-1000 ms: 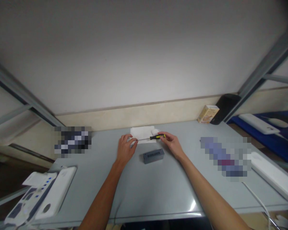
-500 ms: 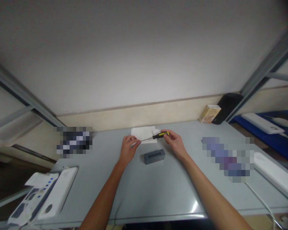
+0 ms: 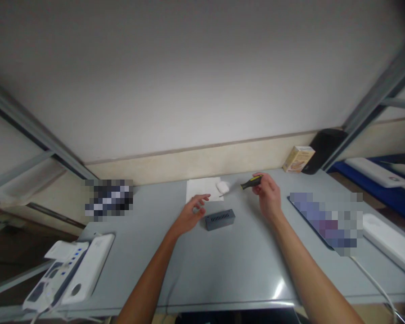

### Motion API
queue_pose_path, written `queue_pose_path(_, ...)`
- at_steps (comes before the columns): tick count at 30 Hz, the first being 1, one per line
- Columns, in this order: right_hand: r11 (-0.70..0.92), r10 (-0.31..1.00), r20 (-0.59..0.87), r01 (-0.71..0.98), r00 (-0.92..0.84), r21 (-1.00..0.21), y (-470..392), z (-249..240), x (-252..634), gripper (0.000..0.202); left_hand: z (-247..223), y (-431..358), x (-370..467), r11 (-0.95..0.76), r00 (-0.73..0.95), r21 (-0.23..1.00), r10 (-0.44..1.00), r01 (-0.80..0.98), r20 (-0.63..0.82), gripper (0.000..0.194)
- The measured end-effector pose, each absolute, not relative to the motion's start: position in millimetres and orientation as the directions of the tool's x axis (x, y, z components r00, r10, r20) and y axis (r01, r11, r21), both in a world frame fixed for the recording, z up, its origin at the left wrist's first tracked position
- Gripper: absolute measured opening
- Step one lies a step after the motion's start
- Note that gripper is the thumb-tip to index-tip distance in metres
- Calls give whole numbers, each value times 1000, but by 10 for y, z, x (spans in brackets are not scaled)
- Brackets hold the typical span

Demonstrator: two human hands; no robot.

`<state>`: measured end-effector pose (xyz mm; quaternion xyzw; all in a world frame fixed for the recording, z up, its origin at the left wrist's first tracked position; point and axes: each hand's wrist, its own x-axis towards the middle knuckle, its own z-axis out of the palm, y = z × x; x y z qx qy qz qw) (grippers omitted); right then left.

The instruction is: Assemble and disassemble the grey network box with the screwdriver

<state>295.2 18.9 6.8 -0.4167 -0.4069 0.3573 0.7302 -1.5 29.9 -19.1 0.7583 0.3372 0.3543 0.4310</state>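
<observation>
My right hand (image 3: 268, 194) grips a black-and-yellow screwdriver (image 3: 251, 182) by its handle, raised above the table. Its thin shaft points left and is blurred. My left hand (image 3: 191, 215) is open, with its fingers stretched toward the right over the near edge of a white paper sheet (image 3: 200, 185). Just right of that hand, a dark grey block-like case (image 3: 220, 220) with a row of slots on top lies on the table. A small rounded white object (image 3: 222, 187) rests at the sheet's right side.
The grey table (image 3: 236, 265) meets the wall at the back. A yellowish box (image 3: 297, 159) and a black panel (image 3: 325, 150) stand at the far right corner. White power strips (image 3: 91, 265) lie at the left edge. Blurred items lie on both sides.
My right hand has moved right with the screwdriver, drawing it away from my left hand. My left fingers have let go of the shaft's tip and opened, shifting slightly right.
</observation>
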Motion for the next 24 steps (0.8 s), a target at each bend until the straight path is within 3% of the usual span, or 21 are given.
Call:
queue_pose_path(4,467,824,311,-258,474,-846,169,126,3140,32,-100,196,9,-337,714,924,691,180,113,68)
queue_pose_path(9,443,844,318,-227,433,-867,144,109,3167,30,-122,99,120,-252,707,945,706,207,33,60)
queue_pose_path(17,415,869,319,-204,378,-887,134,89,3145,32,-185,54,182,-238,664,949,747,207,42,53)
queue_pose_path(24,444,851,405,-46,334,-895,87,111,3145,34,-201,17,216,-279,647,940,757,194,91,49)
